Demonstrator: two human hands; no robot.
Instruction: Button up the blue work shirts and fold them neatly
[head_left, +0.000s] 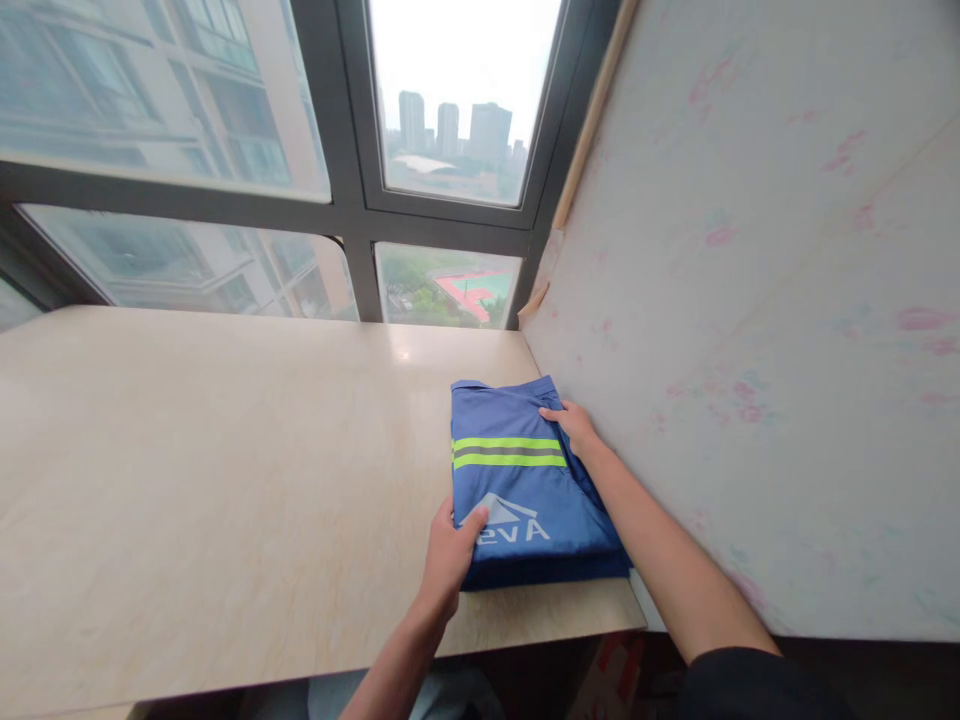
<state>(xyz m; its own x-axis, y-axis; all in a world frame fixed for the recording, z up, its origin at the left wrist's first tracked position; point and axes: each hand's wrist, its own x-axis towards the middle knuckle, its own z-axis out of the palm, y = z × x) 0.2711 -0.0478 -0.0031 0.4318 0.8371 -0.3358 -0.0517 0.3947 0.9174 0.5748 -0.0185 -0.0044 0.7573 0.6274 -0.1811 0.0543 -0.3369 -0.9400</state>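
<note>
A folded blue work garment lies on the pale windowsill, close to the wall. Across it runs a yellow-green and grey reflective stripe, with white lettering and a peaked logo below. My left hand grips its near left edge, thumb on top and fingers along the side, partly hidden. On the far right edge, my right hand holds the cloth with the thumb on top; its other fingers are mostly out of sight under the fabric.
A wall with faint pink floral patterns rises right beside the garment. Behind the sill stand dark window frames, with buildings outside. The sill's front edge runs close below the garment. Dim objects show beneath it.
</note>
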